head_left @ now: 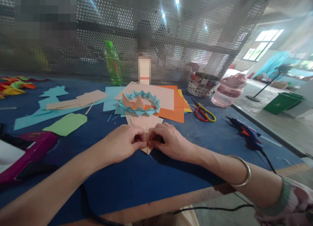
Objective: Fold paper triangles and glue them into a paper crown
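A peach sheet of paper point(146, 121) lies before me, its near end narrowing to a point. My left hand point(127, 139) pinches that narrow end from the left, thumb and fingers pressed together. From the right, my right hand point(168, 139) grips the same paper, fingertips almost meeting those of the left. Just beyond my hands rests a ring of folded blue paper point(122, 106) with pointed edges. Two peach folded points point(140, 103) stand inside or against it. The exact fold under my fingertips is hidden.
Coloured sheets point(168, 117) lie behind the ring. Scissors point(205, 113), a blue glue gun point(246, 133), a paper-covered pot point(202, 84) and a pink water bottle point(230, 91) stand or lie to the right. A green bottle point(113, 64) stands by the mesh panel; paper scraps point(66, 124) lie left.
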A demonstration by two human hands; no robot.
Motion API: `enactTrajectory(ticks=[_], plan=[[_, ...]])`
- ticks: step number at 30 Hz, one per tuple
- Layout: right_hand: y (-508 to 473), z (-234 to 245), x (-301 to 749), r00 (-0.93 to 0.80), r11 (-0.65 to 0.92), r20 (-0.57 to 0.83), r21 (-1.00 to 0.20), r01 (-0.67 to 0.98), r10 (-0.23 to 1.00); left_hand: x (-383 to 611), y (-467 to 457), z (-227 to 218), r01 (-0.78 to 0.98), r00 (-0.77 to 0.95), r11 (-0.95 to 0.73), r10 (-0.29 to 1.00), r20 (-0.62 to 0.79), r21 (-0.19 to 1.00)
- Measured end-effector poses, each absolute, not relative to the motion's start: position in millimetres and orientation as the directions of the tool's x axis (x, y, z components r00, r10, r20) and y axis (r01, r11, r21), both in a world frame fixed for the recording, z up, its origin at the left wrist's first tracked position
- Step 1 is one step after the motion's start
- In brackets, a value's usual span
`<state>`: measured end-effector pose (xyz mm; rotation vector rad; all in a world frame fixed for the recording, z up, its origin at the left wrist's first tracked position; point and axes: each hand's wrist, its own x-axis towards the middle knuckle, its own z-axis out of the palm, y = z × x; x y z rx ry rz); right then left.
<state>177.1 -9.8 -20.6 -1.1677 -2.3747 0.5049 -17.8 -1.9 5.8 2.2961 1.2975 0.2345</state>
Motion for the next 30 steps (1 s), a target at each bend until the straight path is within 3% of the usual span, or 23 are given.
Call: enactTrajectory(ticks=[30], plan=[[-12.1, -22.4, 176.0, -0.536, 0.57, 0.217, -0.458, 0.682, 0.816, -14.2, -10.6, 0.2, 0.789, 0.521, -0.465, 0.853, -0.035, 0.402]])
